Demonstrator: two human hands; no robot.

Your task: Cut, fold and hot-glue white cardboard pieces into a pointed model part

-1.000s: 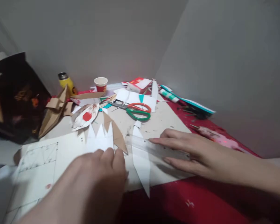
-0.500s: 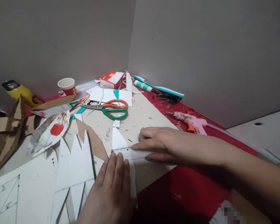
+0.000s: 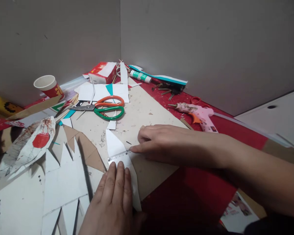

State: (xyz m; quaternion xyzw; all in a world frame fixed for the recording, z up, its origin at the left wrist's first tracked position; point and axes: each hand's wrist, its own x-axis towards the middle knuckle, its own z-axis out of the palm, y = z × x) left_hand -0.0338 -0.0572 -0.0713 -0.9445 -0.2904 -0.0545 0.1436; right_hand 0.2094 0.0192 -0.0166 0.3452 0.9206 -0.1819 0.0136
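A clear plastic ruler [image 3: 117, 157] lies slanted across a narrow, pointed strip of white paper [image 3: 114, 143]. My left hand [image 3: 114, 194] rests flat, its stretched fingertips pressing the paper at the ruler's lower edge. From the right, my right hand [image 3: 156, 142] grips the ruler's other end, index fingertip on its upper edge and the other fingers curled; that end is hidden under the hand. Beyond them, scissors [image 3: 105, 106] with one orange and one green handle lie on the beige board [image 3: 142, 114].
Left lie a white spiky paper cutout [image 3: 63, 179], brown cardboard [image 3: 88, 147] and a stained paper piece [image 3: 42, 137]. Farther back are a paper cup [image 3: 47, 85], a red box [image 3: 101, 72] and a glue stick [image 3: 140, 76]. A pink glue gun [image 3: 196, 114] lies right, on red cloth.
The view has shifted, so the items appear farther left and higher. The ruler now slants more, its right end raised. Both hands stay at the ruler and paper.
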